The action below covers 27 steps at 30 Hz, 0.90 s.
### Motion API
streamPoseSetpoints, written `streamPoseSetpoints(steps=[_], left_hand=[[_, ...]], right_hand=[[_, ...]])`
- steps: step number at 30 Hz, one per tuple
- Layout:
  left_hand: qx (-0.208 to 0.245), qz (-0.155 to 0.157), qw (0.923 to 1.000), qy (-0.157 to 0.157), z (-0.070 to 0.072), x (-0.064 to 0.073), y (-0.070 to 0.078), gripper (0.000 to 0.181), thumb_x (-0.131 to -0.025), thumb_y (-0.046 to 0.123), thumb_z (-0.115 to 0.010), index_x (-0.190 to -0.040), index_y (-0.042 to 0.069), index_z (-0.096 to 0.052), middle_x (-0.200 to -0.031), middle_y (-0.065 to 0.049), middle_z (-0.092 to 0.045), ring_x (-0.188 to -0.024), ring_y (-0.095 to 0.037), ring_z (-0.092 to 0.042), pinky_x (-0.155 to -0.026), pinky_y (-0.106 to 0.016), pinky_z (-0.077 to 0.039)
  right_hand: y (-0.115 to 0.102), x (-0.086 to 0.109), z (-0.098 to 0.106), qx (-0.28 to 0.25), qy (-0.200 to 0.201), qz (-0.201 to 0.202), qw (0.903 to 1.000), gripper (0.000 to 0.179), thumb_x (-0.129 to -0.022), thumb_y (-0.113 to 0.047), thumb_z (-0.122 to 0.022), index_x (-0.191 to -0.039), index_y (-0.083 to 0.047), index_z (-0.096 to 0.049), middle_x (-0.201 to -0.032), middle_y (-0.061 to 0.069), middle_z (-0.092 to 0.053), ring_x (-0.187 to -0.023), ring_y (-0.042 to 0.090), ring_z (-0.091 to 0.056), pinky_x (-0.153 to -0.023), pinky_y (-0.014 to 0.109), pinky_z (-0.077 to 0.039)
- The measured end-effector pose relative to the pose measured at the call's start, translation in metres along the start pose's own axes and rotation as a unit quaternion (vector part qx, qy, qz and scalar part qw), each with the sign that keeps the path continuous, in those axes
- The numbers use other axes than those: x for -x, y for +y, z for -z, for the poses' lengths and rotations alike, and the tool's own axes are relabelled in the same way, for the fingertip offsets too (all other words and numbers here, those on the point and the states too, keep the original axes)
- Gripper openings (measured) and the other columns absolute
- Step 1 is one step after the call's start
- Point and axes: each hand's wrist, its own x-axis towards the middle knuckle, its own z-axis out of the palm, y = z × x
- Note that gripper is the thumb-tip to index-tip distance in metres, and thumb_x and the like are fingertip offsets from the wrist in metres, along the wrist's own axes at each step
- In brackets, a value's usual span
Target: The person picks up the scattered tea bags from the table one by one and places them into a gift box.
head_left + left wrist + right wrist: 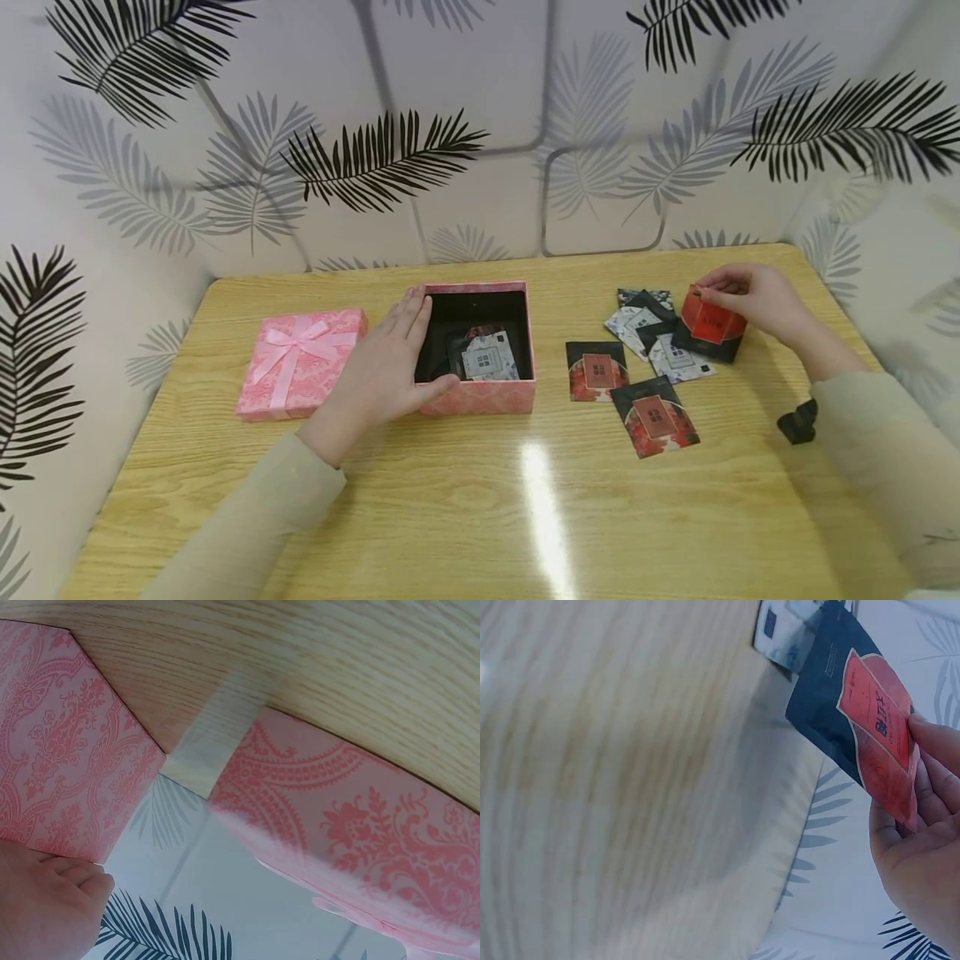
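My left hand (382, 362) rests with extended fingers along the left wall of an open pink patterned box (476, 398). Inside that box, against its black lining, lie a few sachets, the topmost a white one (491, 357). My right hand (765, 300) pinches a red-and-black sachet (881, 712) by its red end, thumb on the printed face. This sachet is tilted at the right of a loose pile. Beneath and beside it are white floral sachets (678, 358) and dark ones, partly overlapping.
Two red-and-black sachets, one (597, 372) nearer the box and one (656, 417) in front, lie flat on the wooden table (465, 500). A pink lid with a ribbon bow (300, 362) is left of the box. A small black object (798, 422) sits by my right sleeve.
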Motion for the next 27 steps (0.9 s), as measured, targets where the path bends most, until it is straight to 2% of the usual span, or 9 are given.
streamPoseSetpoints(steps=[4,18,24,27], left_hand=[[0.002,0.001,1.0000,0.001,-0.001,0.000,0.000,0.108,-0.097,0.068,-0.060,-0.168,-0.003,-0.019,-0.178,-0.019,-0.015,-0.166,-0.035,-0.019,-0.133,-0.051,-0.025],[-0.002,0.000,1.0000,0.000,-0.002,0.000,-0.001,0.108,-0.097,0.069,-0.057,-0.168,-0.002,-0.017,-0.178,-0.019,-0.015,-0.166,-0.035,-0.018,-0.134,-0.050,-0.024],[-0.006,-0.002,1.0000,0.002,-0.002,0.000,-0.001,0.109,-0.097,0.072,-0.054,-0.168,-0.003,-0.018,-0.178,-0.020,-0.015,-0.166,-0.035,-0.019,-0.134,-0.050,-0.024],[-0.005,-0.002,1.0000,0.002,-0.002,0.000,-0.001,0.109,-0.097,0.072,-0.053,-0.168,-0.002,-0.018,-0.178,-0.019,-0.015,-0.166,-0.035,-0.019,-0.134,-0.050,-0.024]], right_hand=[[-0.009,-0.001,0.003,0.006,0.012,-0.001,0.9999,0.030,-0.102,-0.019,-0.073,-0.121,0.004,-0.075,-0.099,0.008,-0.077,-0.074,-0.009,-0.059,-0.064,0.017,-0.051],[-0.059,-0.006,0.007,0.023,0.020,0.033,0.9990,0.023,-0.100,-0.016,-0.075,-0.118,-0.001,-0.078,-0.104,0.017,-0.078,-0.073,-0.007,-0.058,-0.064,0.018,-0.049],[-0.079,-0.011,0.003,-0.002,0.021,0.053,0.9984,0.023,-0.100,-0.014,-0.075,-0.118,0.000,-0.078,-0.107,0.019,-0.077,-0.074,-0.009,-0.058,-0.065,0.014,-0.048],[-0.089,-0.013,0.000,-0.017,0.025,0.063,0.9976,0.021,-0.100,-0.013,-0.074,-0.117,0.000,-0.078,-0.105,0.017,-0.078,-0.074,-0.009,-0.060,-0.066,0.013,-0.049]])
